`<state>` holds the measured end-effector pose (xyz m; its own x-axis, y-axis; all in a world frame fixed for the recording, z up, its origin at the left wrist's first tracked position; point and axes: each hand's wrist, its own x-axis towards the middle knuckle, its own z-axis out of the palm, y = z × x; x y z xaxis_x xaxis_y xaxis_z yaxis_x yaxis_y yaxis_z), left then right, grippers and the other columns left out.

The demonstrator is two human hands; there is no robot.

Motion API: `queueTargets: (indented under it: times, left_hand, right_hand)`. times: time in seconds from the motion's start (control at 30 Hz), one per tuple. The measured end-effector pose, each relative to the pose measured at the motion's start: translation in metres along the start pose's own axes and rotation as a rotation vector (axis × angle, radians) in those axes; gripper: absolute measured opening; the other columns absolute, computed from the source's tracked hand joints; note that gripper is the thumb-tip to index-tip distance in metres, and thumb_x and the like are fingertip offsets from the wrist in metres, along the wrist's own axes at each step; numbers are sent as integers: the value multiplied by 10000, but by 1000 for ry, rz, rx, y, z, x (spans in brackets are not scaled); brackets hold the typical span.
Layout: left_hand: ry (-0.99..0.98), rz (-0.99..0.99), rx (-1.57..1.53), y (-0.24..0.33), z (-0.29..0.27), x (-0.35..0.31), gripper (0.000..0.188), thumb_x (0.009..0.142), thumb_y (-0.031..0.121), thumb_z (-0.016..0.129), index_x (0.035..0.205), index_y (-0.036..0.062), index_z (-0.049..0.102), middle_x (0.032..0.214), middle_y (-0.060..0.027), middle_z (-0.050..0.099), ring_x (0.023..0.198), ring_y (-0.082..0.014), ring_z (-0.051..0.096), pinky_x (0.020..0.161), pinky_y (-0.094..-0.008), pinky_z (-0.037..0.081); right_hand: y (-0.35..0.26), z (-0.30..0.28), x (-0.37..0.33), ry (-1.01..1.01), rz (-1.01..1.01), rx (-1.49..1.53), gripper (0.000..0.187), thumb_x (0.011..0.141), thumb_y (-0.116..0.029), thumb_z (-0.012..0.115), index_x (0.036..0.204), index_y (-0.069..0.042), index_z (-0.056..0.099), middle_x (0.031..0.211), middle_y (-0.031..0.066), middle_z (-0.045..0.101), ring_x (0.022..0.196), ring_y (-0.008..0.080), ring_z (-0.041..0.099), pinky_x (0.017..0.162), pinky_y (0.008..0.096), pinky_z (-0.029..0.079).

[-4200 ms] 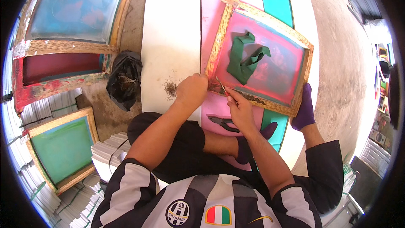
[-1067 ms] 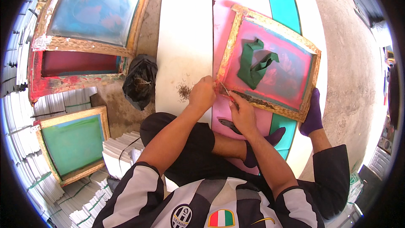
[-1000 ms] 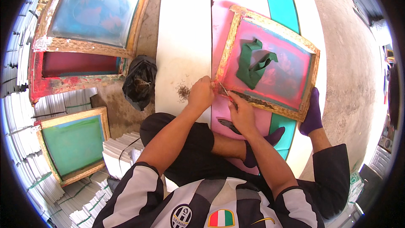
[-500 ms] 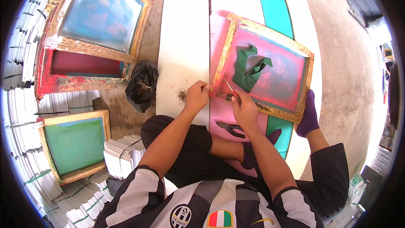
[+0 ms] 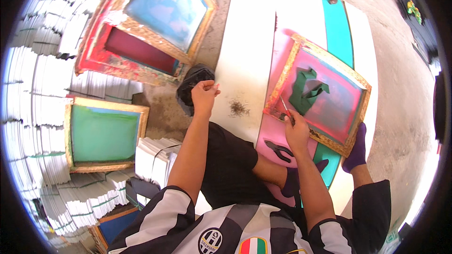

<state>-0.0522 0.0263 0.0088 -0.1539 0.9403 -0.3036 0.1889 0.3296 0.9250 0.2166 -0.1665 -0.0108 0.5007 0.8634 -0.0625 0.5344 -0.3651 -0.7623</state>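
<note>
My left hand (image 5: 204,98) is raised over the edge of a black plastic bag (image 5: 187,84), thumb and fingertips pinched together; whatever may be between them is too small to make out. In my right hand (image 5: 297,134) is a thin screwdriver (image 5: 288,114) with a dark and red handle, its shaft pointing at the near left corner of a wooden screen-printing frame (image 5: 361,113). Pink ink stains the frame's mesh. A folded dark green cloth (image 5: 301,95) lies on that mesh. Black-handled pliers (image 5: 278,151) rest on the pink strip near my right wrist.
Between my hands, a heap of dark bits (image 5: 238,108) lies on the white board (image 5: 245,42). Other screen frames, one blue (image 5: 165,9) and one green (image 5: 106,134), stand at the left among bundled paper stacks (image 5: 44,80). My purple-socked foot (image 5: 356,153) touches the frame's right side.
My left hand has moved left, from the frame's corner to above the black bag. My right hand stays at the frame with the screwdriver. The whole view has shifted leftward.
</note>
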Motion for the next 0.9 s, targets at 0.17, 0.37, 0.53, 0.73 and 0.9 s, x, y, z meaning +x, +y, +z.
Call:
queueTargets:
  times: [0.17,0.37,0.53,0.73,0.9]
  left_hand:
    - [194,62,274,2,-64,20,172,955,59,686,1074,-64,710,854,-103,699,630,-152,671,614,-305,575]
    - [186,12,470,-13,-83,31,229,995,179,675,1003,-41,739,820,-158,728,575,-203,695,609,-376,551]
    - [141,129,801,-52,-93,56,339,1038,259,598,939,-51,694,912,-245,715,819,-394,719,744,-476,556]
    - [147,93,905,-35,-86,50,344,1049,229,547,926,-73,655,949,-304,687,942,-473,677,807,-536,538]
    - [34,7,861,-16,-82,46,244,1028,183,596,1031,-53,661,952,-271,706,771,-377,721,765,-482,574]
  right_hand:
    - [-11,11,2,-37,3,48,319,927,-193,692,1208,-43,694,1095,190,725,1039,369,691,922,449,531]
    - [-17,6,-3,-84,14,66,316,929,-189,690,1209,-42,692,1117,195,719,1056,378,683,929,458,525]
    - [-3,2,-11,-88,-8,44,318,926,-175,687,1212,-37,689,1127,197,715,1065,386,675,938,457,519]
    - [-2,-1,-16,-78,4,47,322,922,-174,692,1215,-38,689,1120,202,712,1056,388,674,925,457,520]
    - [-3,1,-15,-79,12,39,338,916,-187,702,1220,-38,688,1107,200,715,1048,391,675,911,464,522]
